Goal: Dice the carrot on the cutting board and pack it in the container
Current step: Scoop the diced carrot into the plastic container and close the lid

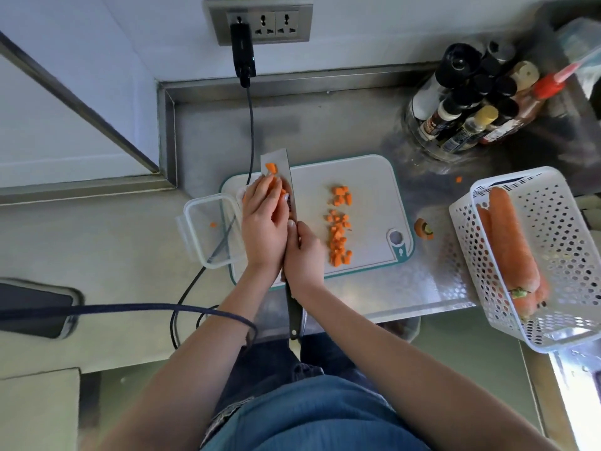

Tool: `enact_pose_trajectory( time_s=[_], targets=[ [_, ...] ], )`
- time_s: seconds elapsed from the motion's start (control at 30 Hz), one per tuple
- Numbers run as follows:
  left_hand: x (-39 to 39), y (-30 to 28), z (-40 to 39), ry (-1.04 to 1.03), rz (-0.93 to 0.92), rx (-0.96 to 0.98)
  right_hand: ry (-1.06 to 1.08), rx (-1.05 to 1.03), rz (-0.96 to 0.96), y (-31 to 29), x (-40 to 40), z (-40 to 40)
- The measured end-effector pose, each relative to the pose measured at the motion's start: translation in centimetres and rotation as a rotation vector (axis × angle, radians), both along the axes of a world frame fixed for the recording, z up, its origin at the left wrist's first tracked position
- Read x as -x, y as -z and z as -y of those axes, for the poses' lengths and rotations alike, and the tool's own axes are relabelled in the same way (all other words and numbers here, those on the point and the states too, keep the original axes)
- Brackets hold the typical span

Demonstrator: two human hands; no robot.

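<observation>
A white cutting board [367,177] with a teal rim lies on the steel counter. Diced carrot [339,237] lies in a loose line down its right half. My right hand [304,255] grips the black handle of a broad knife [276,159], whose blade is tilted flat and carries several carrot pieces [271,167]. My left hand [265,222] presses straight fingers against those pieces on the blade. A clear plastic container [198,229] stands at the board's left edge, below the blade, with one carrot cube [213,224] inside.
A white perforated basket [553,203] at the right holds whole carrots [510,245]. A cut carrot top [423,228] lies beside the board. Spice bottles [468,102] stand at the back right. A black cable [250,131] runs from the wall socket past the container. A phone [35,309] lies at left.
</observation>
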State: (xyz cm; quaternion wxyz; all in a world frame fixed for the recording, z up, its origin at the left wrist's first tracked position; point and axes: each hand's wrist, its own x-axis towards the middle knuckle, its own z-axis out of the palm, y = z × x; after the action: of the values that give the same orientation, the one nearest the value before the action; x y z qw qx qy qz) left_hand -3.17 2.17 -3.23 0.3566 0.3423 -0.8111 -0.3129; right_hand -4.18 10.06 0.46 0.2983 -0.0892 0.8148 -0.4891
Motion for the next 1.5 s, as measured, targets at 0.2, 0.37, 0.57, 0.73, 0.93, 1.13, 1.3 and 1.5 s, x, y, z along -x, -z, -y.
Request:
enact_pose_trajectory(
  time_s=[0.2, 0.37, 0.57, 0.73, 0.93, 1.13, 1.3, 1.5],
  targets=[
    [-0.1, 0.7, 0.6, -0.078, 0.055, -0.088, 0.069, -0.036, 0.031, 0.9, -0.2, 0.7],
    [-0.2, 0.6, 0.4, -0.14, 0.068, -0.143, 0.1, -0.061, 0.026, 0.7, -0.3, 0.4],
    [-0.3, 1.5, 0.7, -0.108, 0.15, -0.102, 0.15, -0.065, 0.027, 0.6, 0.4, -0.8],
    [-0.8, -1.0, 0.3, -0.16, -0.017, -0.277, 0.16, -0.071, 0.061, 0.6, 0.6, -0.8],
    [-2.5, -0.4, 0.6, 0.209, 0.358, 0.074, 0.169, -0.044, 0.125, 0.0, 0.7, -0.2],
    [-2.3, 0.4, 0.9, 0.073, 0.597, 0.086, 0.173, -0.035, 0.127, 0.0, 0.9, 0.2],
    [-2.2, 0.3, 0.9, -0.004, 0.559, -0.011, 0.121, -0.074, 0.066, 0.2, 1.1, -0.2],
    [-1.3, -0.1, 1.2, 0.039, 0.583, 0.052, 0.042, -0.096, -0.03, 0.5, 1.1, -0.3]
  ],
)
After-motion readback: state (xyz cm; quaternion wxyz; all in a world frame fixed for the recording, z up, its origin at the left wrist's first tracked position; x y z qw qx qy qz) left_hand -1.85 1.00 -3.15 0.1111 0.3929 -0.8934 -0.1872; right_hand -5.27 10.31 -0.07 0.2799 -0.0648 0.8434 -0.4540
